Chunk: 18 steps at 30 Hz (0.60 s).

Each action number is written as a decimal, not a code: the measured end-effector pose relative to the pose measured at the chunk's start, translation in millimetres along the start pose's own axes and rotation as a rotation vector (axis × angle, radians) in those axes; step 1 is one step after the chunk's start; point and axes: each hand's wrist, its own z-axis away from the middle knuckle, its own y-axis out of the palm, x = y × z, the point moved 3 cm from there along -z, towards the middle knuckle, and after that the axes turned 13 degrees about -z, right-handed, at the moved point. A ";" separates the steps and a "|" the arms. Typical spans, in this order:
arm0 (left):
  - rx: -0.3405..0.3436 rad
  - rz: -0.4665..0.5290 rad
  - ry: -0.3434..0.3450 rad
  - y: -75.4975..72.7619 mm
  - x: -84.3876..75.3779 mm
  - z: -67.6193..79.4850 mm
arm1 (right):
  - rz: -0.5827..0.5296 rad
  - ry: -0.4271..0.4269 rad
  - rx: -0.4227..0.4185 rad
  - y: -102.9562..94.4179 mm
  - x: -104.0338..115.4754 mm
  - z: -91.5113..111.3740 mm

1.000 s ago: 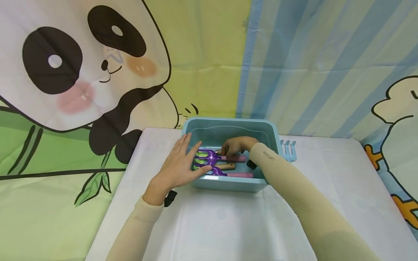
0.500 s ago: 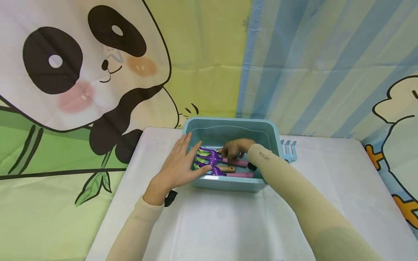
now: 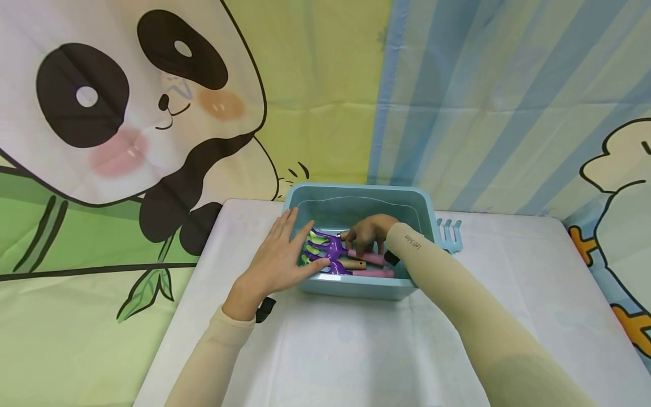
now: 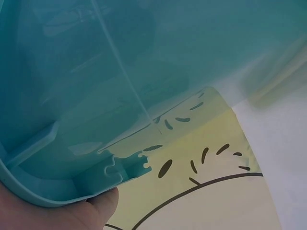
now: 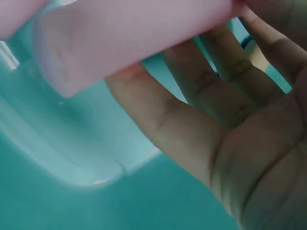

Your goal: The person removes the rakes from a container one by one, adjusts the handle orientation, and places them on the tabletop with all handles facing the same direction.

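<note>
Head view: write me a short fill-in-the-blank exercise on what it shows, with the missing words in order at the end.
1. The bin stands on a tabletop whose colour is ____.
2. In the head view, the left hand rests at the bin's ____ end.
3. The handle that the right hand touches is coloured ____.
4. The large black-and-white animal printed on the backdrop is a ____.

Missing words: white; left; pink; panda.
</note>
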 end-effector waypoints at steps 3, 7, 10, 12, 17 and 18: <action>0.007 -0.001 -0.003 0.0 0.2 0.2 | -0.028 0.014 0.009 -1.5 0.8 1.9; 0.015 0.001 -0.007 -0.1 0.5 0.2 | -0.046 0.028 -0.011 -5.9 3.5 8.0; 0.018 0.003 -0.007 -0.1 0.6 0.2 | -0.031 0.025 -0.029 -9.1 7.8 15.5; 0.016 0.003 -0.007 0.0 0.5 0.3 | -0.013 0.016 -0.032 -10.8 11.7 21.2; 0.012 0.004 -0.006 0.2 0.4 0.1 | 0.023 0.001 -0.023 -16.9 21.8 35.6; 0.012 0.005 -0.006 0.1 0.5 0.1 | 0.036 0.000 -0.024 -18.6 23.6 38.8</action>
